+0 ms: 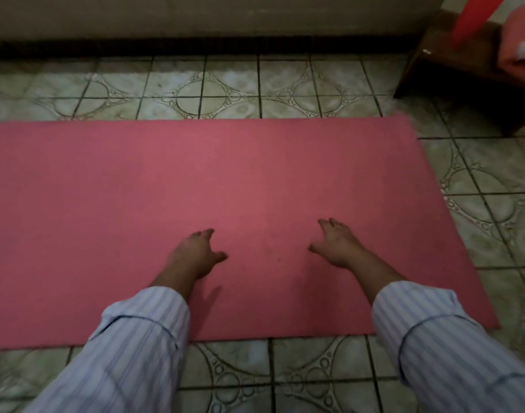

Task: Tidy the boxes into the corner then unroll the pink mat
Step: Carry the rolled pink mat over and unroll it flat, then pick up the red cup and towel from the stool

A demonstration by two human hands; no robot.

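The pink mat [195, 180] lies flat on the tiled floor, running off the left edge of the view, with its right end near the wooden furniture. My left hand [195, 251] reaches over the mat's near middle, fingers relaxed and spread, holding nothing. My right hand [337, 242] does the same a little to the right, fingers extended toward the mat surface. Whether either hand touches the mat is unclear. Both arms wear striped light sleeves. No boxes are in view.
A dark wooden bench or low table [469, 81] stands at the back right with red-orange cloth [520, 40] on it. A wall with a dark skirting [195, 44] runs along the back. Patterned floor tiles [255, 84] surround the mat.
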